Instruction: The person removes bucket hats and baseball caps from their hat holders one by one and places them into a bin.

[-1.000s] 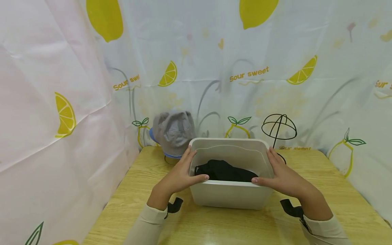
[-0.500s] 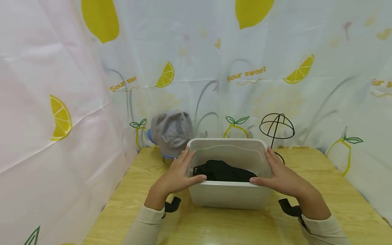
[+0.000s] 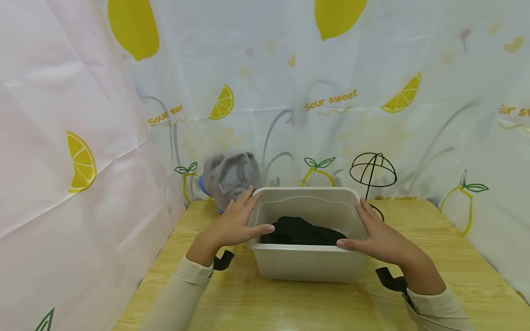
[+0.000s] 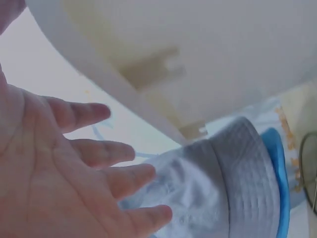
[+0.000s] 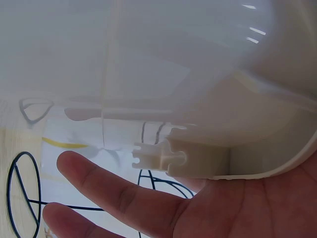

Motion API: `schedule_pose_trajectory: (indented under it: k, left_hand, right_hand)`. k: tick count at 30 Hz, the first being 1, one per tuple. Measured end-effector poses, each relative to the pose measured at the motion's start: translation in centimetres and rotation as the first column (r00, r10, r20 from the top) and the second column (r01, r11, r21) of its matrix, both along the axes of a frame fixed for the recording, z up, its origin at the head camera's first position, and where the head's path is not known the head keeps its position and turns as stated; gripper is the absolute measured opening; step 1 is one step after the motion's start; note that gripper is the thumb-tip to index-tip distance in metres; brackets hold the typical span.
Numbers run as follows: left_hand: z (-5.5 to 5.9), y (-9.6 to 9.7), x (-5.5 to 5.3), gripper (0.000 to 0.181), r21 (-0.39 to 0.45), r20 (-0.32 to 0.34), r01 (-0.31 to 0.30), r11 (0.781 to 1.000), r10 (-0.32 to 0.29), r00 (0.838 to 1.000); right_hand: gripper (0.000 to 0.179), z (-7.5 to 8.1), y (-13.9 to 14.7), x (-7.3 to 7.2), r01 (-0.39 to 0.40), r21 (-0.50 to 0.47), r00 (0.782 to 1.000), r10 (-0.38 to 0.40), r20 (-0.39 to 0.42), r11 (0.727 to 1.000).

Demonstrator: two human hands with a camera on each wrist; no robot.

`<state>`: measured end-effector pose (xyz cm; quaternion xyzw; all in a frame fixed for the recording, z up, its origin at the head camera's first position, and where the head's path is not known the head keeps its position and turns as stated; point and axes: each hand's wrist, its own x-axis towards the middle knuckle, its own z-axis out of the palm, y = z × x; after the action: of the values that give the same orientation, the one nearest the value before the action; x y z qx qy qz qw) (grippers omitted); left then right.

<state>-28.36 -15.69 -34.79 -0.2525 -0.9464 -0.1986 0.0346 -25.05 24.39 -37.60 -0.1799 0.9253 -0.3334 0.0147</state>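
Observation:
A white plastic bin (image 3: 306, 264) stands on the wooden table, with dark cloth (image 3: 304, 232) lying inside it. My left hand (image 3: 232, 223) is at the bin's left side, its thumb stretched over the opening. In the left wrist view the fingers of this hand (image 4: 54, 158) are straight and spread, apart from the bin's wall (image 4: 223, 59). My right hand (image 3: 377, 232) rests at the right side, thumb over the front rim. The right wrist view has its palm (image 5: 237, 208) against the rim, with straight fingers below the wall (image 5: 198, 49).
Behind the bin to the left, a grey cap (image 3: 232, 174) with blue edging sits on a stand. A bare black wire stand (image 3: 372, 170) is behind it to the right. A lemon-print curtain (image 3: 265, 69) hangs along the back and left of the table (image 3: 290, 303).
My left hand has lifted its thumb from the front rim and shifted slightly left and up. The right hand stays at its side, and the bin keeps its place.

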Motion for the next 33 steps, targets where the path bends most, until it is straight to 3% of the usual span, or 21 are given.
schedule_pose_trajectory:
  k: [8,13,18,22,27,33]
  left_hand:
    - [1.0,-0.3,-2.5,0.116,-0.11,-0.154,-0.055,0.992,0.038,0.987]
    - [2.2,-0.4,-4.4,0.115,-0.181,-0.268,-0.15,0.972,0.098,0.959]
    - [3.2,-0.5,-5.8,0.109,-0.187,-0.365,-0.22,0.957,0.14,0.92]
    - [4.0,-0.6,-6.8,0.108,-0.174,-0.397,-0.251,0.952,0.166,0.903]
    - [4.5,-0.7,-8.3,0.106,-0.218,-0.415,-0.309,0.926,0.199,0.888]
    - [4.2,-0.7,-9.8,0.103,-0.259,-0.402,-0.346,0.902,0.225,0.887]
  right_hand:
    - [0.121,-0.2,0.2,-0.2,0.001,0.007,1.0,-0.001,-0.003,1.0]
    - [0.12,-0.1,0.2,-0.1,0.004,0.007,1.0,-0.004,-0.001,1.0]
    - [0.12,-0.1,0.1,-0.1,0.0,0.008,1.0,0.0,-0.001,1.0]
    - [0.12,0.0,0.0,-0.1,-0.003,0.006,1.0,0.003,-0.004,1.0]
    - [0.12,0.1,0.0,-0.1,0.0,0.002,1.0,0.0,-0.008,1.0]
    - [0.119,0.0,0.0,0.1,0.001,0.004,1.0,-0.001,-0.001,1.0]
